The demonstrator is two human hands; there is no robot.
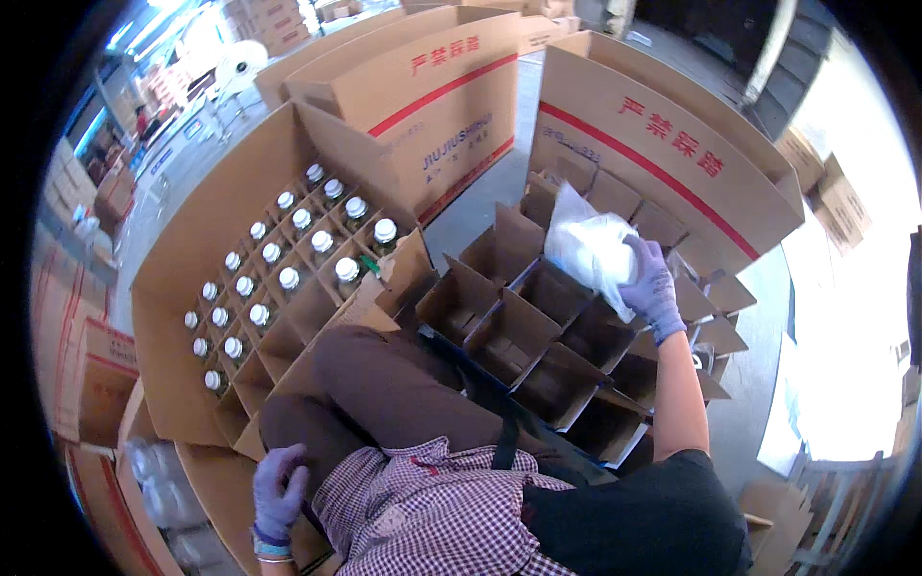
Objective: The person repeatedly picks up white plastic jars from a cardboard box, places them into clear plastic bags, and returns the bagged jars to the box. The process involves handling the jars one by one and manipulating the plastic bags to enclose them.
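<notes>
My right hand (653, 290), in a pale purple glove, is closed on a crumpled white plastic bag (586, 242). The bag is raised over the far part of a cardboard divider grid (509, 338) with several open cells; what is inside it, if anything, I cannot make out. My left hand (277, 492), gloved the same way, hangs beside my left thigh with thumb and fingers apart and nothing in it. To the left, a large open carton (158, 278) holds several white-capped bottles (289, 278) upright in divider cells, while its cells nearest me hold no bottles.
Two tall open cartons with red stripes, one ahead (451, 106) and one at the right (663, 154), stand beyond the dividers. Plastic-wrapped goods (168, 480) lie at lower left. A wooden pallet-like frame (845, 499) is at lower right. A white fan (240, 62) stands farther back.
</notes>
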